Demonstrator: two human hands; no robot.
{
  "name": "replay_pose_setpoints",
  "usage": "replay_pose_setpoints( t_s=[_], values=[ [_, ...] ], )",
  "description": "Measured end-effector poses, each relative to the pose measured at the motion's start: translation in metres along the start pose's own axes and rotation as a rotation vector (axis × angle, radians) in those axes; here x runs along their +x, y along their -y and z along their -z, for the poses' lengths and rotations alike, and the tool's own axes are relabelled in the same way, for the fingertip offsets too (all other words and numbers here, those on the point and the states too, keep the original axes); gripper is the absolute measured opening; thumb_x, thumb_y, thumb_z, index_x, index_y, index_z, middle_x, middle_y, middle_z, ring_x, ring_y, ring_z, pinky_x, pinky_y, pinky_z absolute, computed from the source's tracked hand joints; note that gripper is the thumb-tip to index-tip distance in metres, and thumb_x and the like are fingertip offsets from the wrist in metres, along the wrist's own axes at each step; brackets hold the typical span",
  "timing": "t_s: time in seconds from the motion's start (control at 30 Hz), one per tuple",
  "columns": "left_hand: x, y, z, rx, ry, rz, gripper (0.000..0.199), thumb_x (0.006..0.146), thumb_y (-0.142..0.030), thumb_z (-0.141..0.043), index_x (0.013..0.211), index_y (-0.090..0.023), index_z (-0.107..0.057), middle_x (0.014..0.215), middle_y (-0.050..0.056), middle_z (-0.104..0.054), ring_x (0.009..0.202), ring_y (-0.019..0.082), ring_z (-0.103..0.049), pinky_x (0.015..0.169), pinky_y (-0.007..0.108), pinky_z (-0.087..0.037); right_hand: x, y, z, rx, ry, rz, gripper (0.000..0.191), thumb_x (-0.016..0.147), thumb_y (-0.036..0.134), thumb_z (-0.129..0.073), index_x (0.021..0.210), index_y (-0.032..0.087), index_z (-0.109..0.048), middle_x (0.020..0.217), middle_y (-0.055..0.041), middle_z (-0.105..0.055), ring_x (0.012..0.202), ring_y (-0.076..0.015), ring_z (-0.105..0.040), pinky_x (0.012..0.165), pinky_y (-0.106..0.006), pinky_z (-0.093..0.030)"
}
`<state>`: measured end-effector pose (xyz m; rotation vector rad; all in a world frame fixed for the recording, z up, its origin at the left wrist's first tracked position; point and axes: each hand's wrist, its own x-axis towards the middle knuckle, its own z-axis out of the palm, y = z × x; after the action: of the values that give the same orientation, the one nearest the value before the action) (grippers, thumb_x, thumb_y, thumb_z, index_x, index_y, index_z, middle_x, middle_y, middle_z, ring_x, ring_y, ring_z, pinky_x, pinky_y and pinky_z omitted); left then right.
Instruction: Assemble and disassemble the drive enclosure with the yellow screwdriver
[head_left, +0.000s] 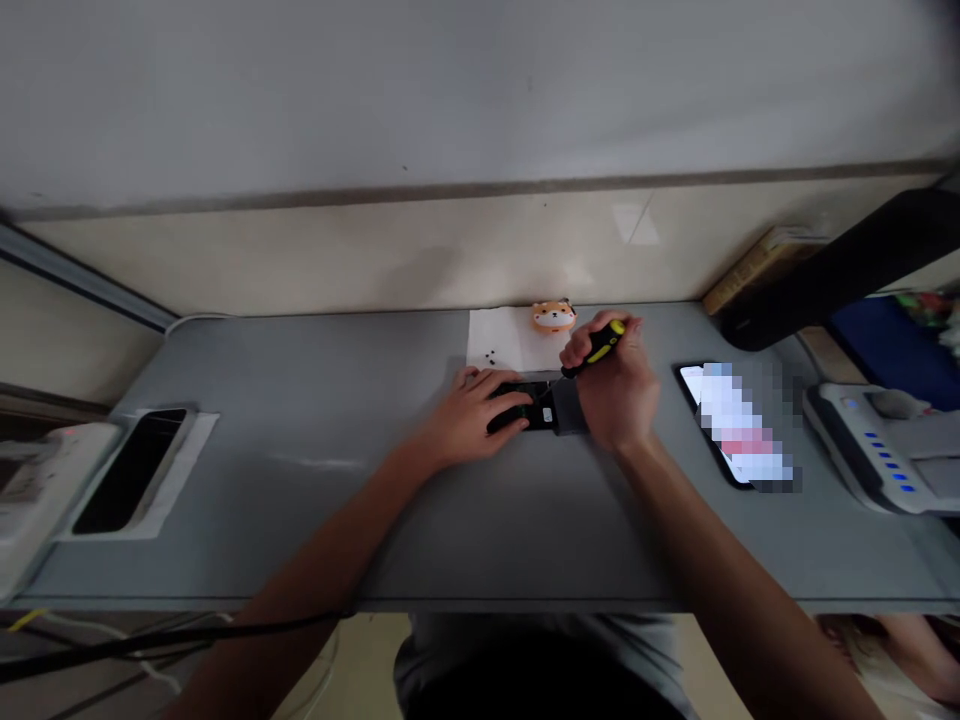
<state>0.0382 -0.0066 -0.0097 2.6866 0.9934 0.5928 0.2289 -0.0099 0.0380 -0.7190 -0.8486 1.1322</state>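
A dark, flat device (541, 414) with a small white label lies on the grey table, its right part a plain dark grey panel. My left hand (480, 412) rests over its left end, fingers spread and pressing on it. My right hand (616, 385) is wrapped round a black and yellow screwdriver (602, 347), tilted so that its lower end points down-left toward the device. The tip is too fine to place exactly. Behind the device is a white paper (495, 332) bearing several tiny black pieces (490, 356), probably screws.
An orange and white animal-faced case (553, 316) sits on the paper. A lit phone (739, 430) lies to the right, beside a white and grey power strip (862, 450). A dark phone (133, 470) is at the left. A black cylinder (832, 270) leans at the back right.
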Motion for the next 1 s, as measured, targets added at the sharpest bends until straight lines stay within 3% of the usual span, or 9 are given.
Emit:
replay_pose_setpoints(
  t_s=[0.47, 0.7, 1.0],
  values=[
    [0.0010, 0.0015, 0.0001, 0.010, 0.036, 0.005, 0.028, 0.104, -0.035, -0.052, 0.121, -0.026, -0.071, 0.133, 0.011, -0.067, 0.122, 0.028, -0.061, 0.108, 0.050, -0.042, -0.0020, 0.0019, -0.0014, -0.030, 0.069, -0.026, 0.045, 0.091, 0.072, -0.056, 0.083, 0.027, -0.057, 0.068, 0.0013, -0.045, 0.063, -0.0165, -0.044, 0.065, -0.033, -0.045],
    [0.0003, 0.0013, -0.0016, 0.023, 0.008, -0.023, 0.028, 0.105, -0.032, -0.050, 0.120, -0.024, -0.071, 0.132, 0.011, -0.067, 0.121, 0.027, -0.062, 0.106, 0.049, -0.044, -0.0051, 0.0038, -0.0026, 0.019, 0.099, -0.039, 0.041, 0.092, 0.067, -0.059, 0.083, 0.026, -0.060, 0.069, 0.0009, -0.047, 0.065, -0.0160, -0.045, 0.065, -0.032, -0.043],
    [0.0018, -0.0013, 0.0009, 0.010, 0.009, -0.035, 0.024, 0.104, -0.032, -0.054, 0.117, -0.024, -0.072, 0.133, 0.010, -0.069, 0.126, 0.027, -0.061, 0.108, 0.048, -0.044, -0.0023, -0.0021, -0.0053, 0.025, 0.064, 0.001, 0.044, 0.086, 0.073, -0.062, 0.094, 0.030, -0.055, 0.067, 0.0050, -0.045, 0.059, -0.0140, -0.042, 0.059, -0.030, -0.041]
  ],
)
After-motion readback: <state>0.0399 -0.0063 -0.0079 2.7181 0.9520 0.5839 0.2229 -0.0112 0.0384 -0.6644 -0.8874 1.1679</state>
